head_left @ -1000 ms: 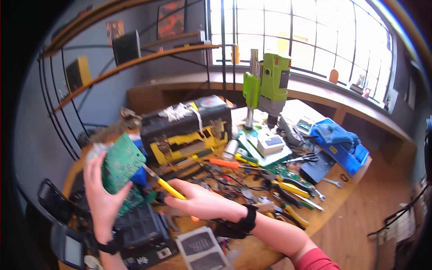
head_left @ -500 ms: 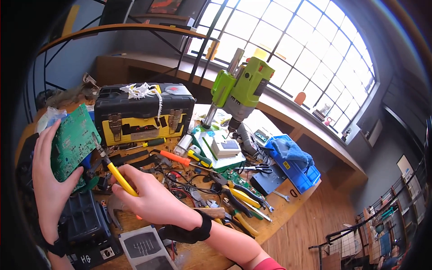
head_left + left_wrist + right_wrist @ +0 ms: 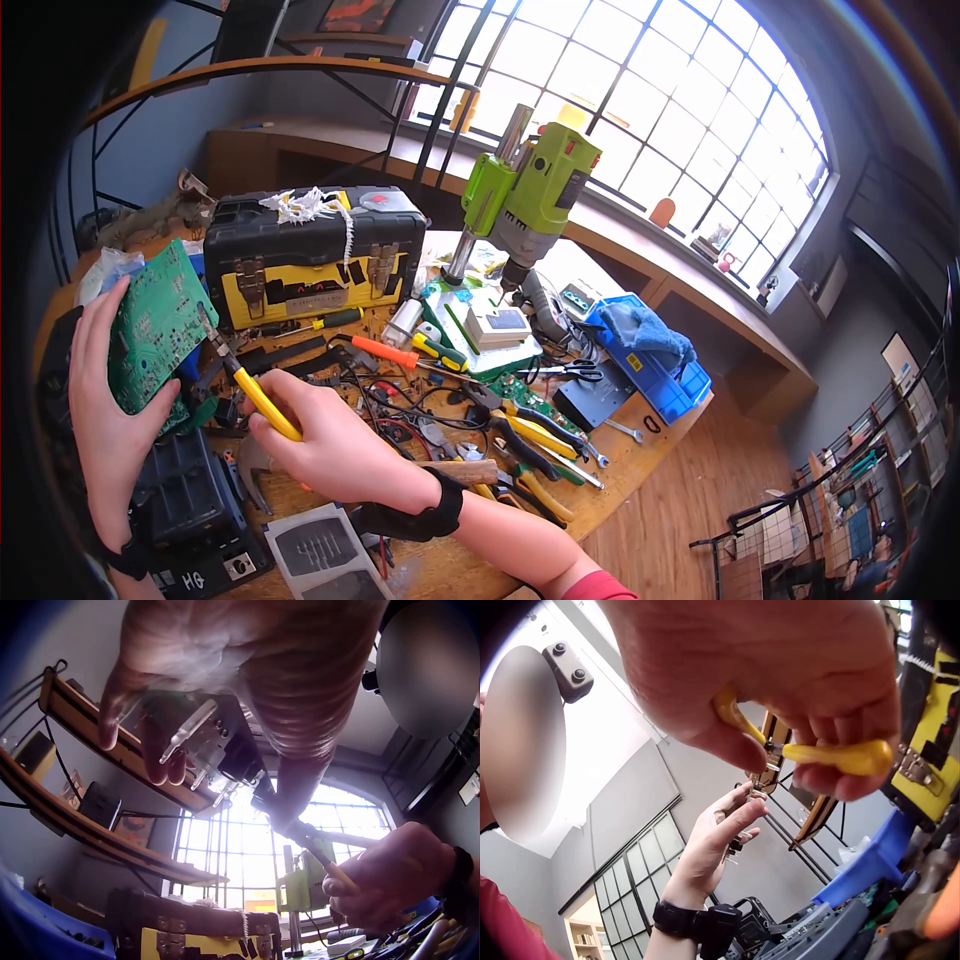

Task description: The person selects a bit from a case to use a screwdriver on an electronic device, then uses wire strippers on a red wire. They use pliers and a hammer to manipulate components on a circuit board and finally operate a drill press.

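A green circuit board [image 3: 160, 320] stands tilted up at the left of the head view. My left hand [image 3: 100, 410] grips it between the fingers and the thumb, from its left and lower edges. My right hand [image 3: 335, 440] holds pliers with yellow handles [image 3: 265, 402]; their metal tips reach the board's right edge. Both yellow handles [image 3: 840, 757] show within the right hand's grasp in the right wrist view. From below, in the left wrist view, components with pale pins [image 3: 187, 731] stick out of the board under my left palm.
Behind the board stands a black and yellow toolbox [image 3: 315, 265]. A green drill press [image 3: 545, 195] rises mid-table, with a blue tray [image 3: 655, 365] to its right. Loose tools, wires and an orange-handled tool [image 3: 385, 350] crowd the tabletop. A black organizer case [image 3: 190, 490] lies below the left hand.
The head view has swung and tilted, so the scene sits farther left. Both hands keep hold of the board and pliers, and the plier tips stay at the board's right edge.
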### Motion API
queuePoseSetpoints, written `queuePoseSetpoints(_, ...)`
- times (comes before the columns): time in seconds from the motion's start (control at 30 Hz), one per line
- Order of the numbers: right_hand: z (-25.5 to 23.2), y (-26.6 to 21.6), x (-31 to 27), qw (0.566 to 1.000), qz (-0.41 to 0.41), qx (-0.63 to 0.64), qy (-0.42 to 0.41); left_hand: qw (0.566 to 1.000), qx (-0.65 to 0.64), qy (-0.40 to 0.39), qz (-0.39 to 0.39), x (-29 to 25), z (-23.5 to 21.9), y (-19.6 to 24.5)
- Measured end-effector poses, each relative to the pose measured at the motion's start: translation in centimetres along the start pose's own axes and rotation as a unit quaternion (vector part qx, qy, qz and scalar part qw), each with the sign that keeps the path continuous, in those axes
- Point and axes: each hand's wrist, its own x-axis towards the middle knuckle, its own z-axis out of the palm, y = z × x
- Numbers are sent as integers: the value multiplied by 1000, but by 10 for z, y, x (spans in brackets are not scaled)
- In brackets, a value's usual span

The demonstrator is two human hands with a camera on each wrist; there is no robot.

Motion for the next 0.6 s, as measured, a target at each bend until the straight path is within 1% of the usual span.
queuePoseSetpoints(0.03, 1, 0, 0, 1000, 0, 1, 0, 1000, 1, 0, 1, 1, -1, 2)
queuePoseSetpoints(0.1, 2, 2, -1, 998, -45, -38, 32, 1000, -17, 5, -19, 1, -5, 9)
queuePoseSetpoints(0.2, 1, 5, -1, 998, -59, -23, 8, 1000, 9, 0, -2, 1, -9, 8)
queuePoseSetpoints(0.33, 2, 6, -1, 999, -53, 4, -1, 1000, 17, -4, 1, 0, -8, 8)
queuePoseSetpoints(0.4, 0, -2, -3, 1000, -15, -16, -15, 1000, 23, 2, -2, 0, -6, 7)
queuePoseSetpoints(0.5, -3, -5, -5, 999, -3, -12, -34, 999, 31, 2, 14, 0, -10, 12)
queuePoseSetpoints(0.57, -2, 2, -4, 999, -16, -2, -35, 1000, 8, -1, 22, 3, -13, 22)
queuePoseSetpoints(0.6, 0, 6, -3, 999, -28, 7, -35, 999, 11, 12, 37, 6, -15, 29)
